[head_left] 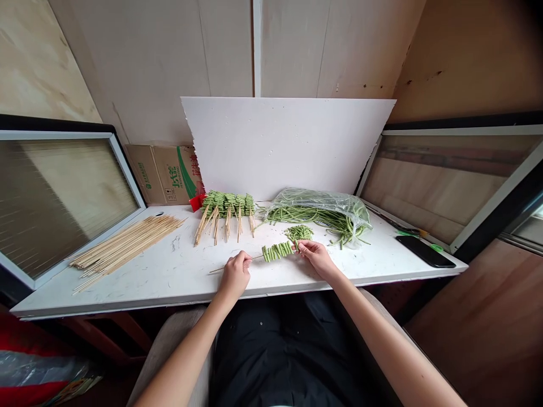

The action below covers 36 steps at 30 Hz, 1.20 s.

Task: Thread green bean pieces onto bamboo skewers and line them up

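My left hand (236, 275) is closed around a bamboo skewer (257, 258), whose bare end sticks out to the left. Cut pieces of green bean (278, 251) sit crosswise in a row along the skewer's right part. At its right end, the fingers of my right hand (317, 259) pinch a green bean piece (296, 245). Just behind lies a small heap of cut bean pieces (299, 232). Farther back, a clear plastic bag (339, 202) partly covers long green beans (305, 214). Stacked skewers filled with beans (229, 202) lie behind my left hand, sticks toward me.
Many bare bamboo skewers (131, 244) spread over the white table (178, 282) at left. A cardboard box (163, 172) and an upright white board (284, 144) stand at the back. A black phone (424, 251) lies at right. Framed glass panels (63, 192) flank the table.
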### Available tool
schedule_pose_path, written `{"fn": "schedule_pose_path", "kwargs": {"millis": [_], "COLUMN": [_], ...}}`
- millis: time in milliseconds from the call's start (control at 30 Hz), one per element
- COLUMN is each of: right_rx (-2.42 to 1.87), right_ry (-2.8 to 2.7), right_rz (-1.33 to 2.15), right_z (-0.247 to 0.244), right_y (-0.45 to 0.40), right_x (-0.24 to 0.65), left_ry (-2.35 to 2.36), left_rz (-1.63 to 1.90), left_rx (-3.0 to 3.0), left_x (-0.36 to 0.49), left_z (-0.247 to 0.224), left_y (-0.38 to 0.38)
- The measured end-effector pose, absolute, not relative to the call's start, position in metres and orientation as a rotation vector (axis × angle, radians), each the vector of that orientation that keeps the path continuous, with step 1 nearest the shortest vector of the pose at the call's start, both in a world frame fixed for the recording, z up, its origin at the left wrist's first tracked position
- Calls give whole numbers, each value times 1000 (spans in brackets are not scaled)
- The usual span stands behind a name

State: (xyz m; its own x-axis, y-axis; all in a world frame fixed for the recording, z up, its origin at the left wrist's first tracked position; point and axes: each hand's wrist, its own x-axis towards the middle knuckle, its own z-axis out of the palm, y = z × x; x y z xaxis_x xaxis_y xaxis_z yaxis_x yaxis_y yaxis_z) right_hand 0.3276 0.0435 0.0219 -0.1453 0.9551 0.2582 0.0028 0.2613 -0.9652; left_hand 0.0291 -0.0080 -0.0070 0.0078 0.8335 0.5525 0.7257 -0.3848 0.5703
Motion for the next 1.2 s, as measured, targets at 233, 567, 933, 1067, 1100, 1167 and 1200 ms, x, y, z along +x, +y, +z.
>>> {"fn": "schedule_pose_path", "kwargs": {"millis": [233, 567, 933, 1067, 1100, 1167, 1200], "right_rx": [-983, -986, -1022, -1015, -1011, -1006, -1003], "right_ry": [-1459, -1499, -1520, -1507, -1500, -1487, -1480], "right_rz": [1072, 1098, 1068, 1084, 1088, 1096, 1098], "right_z": [21, 26, 23, 24, 23, 23, 22], "right_y": [45, 41, 41, 41, 41, 41, 42], "right_x": [327, 330, 330, 328, 328, 328, 328], "left_ry": [1659, 1653, 1663, 1663, 1658, 1646, 1639], "left_rz": [1339, 1326, 1315, 1301, 1301, 1302, 1304], "left_rx": [2145, 2137, 2151, 2161, 2162, 2160, 2159], "left_x": [29, 28, 29, 27, 27, 27, 28], "left_z": [-8, -8, -7, -6, -6, -7, -7], "left_y": [-7, -7, -7, -8, -8, -7, -7]}}
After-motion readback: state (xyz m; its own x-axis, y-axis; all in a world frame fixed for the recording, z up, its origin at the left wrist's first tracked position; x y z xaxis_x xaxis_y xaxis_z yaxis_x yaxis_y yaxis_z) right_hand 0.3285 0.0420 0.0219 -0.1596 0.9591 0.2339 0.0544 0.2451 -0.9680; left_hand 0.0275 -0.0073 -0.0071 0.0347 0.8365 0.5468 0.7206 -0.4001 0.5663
